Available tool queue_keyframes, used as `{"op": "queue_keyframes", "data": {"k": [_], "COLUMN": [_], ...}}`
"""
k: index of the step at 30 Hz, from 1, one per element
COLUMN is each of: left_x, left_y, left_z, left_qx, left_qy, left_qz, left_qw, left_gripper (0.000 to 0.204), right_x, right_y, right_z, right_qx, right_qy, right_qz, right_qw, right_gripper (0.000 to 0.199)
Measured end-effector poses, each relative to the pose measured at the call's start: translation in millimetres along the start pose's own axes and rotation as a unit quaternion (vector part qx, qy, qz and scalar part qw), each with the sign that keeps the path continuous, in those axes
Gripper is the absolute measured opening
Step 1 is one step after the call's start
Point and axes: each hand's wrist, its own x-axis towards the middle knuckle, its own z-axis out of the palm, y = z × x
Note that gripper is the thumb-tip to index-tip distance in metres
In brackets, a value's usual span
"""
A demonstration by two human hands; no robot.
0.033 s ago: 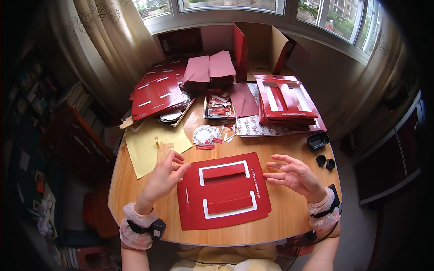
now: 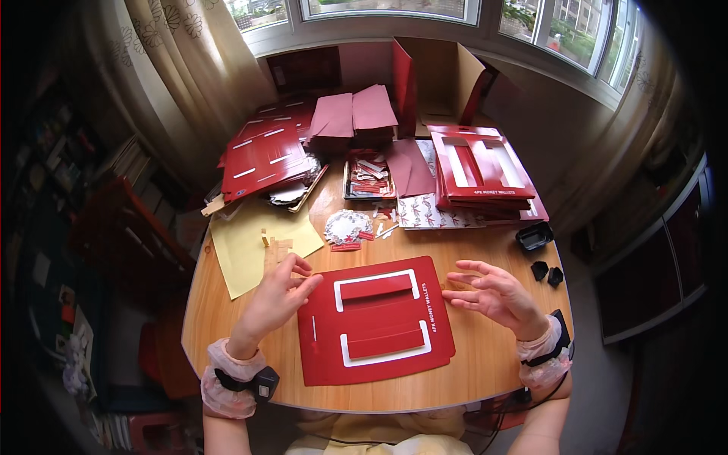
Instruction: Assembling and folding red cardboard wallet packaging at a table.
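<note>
A flat red card sleeve (image 2: pixel 378 324) lies on the wooden table in front of me. Two red flaps stand slightly raised from its white-edged cut-outs, and white lettering runs down its right side. My left hand (image 2: pixel 277 299) hovers by the sleeve's upper left corner, thumb and fingers apart, with nothing held. Beyond the opposite edge, my right hand (image 2: pixel 497 296) is open too, its fingers spread and pointing at the sleeve. Whether any fingertip touches the card, I cannot tell.
Yellow paper (image 2: pixel 235 254) with small tan strips lies at left. Behind are red card sheets (image 2: pixel 265 155), pink envelopes (image 2: pixel 375 110), a tray (image 2: pixel 369 176) of small pieces, white printed cutouts (image 2: pixel 349 227) and stacked red sleeves (image 2: pixel 485 193). A black plastic container (image 2: pixel 534 236) sits at right.
</note>
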Motion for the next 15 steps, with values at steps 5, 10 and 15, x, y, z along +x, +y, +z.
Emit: {"op": "queue_keyframes", "data": {"k": [5, 10, 15], "left_x": [-0.5, -3.7, -4.7], "left_y": [-9.2, 2.2, 0.6], "left_z": [4.8, 6.4, 12.3], "left_qx": [0.135, 0.218, 0.219], "left_qy": [-0.018, -0.015, 0.018], "left_qz": [0.096, 0.092, 0.128], "left_qw": [0.986, 0.971, 0.967], "left_gripper": [0.038, 0.034, 0.031], "right_x": [9.4, 24.3, 28.0], "right_y": [4.7, 21.3, 45.0], "right_z": [-12.5, -14.5, 2.6], "right_qx": [0.028, -0.057, -0.251], "right_qy": [0.000, -0.010, 0.005], "right_qz": [0.014, -0.008, -0.047], "right_qw": [1.000, 0.998, 0.967], "right_gripper": [0.052, 0.036, 0.013]}}
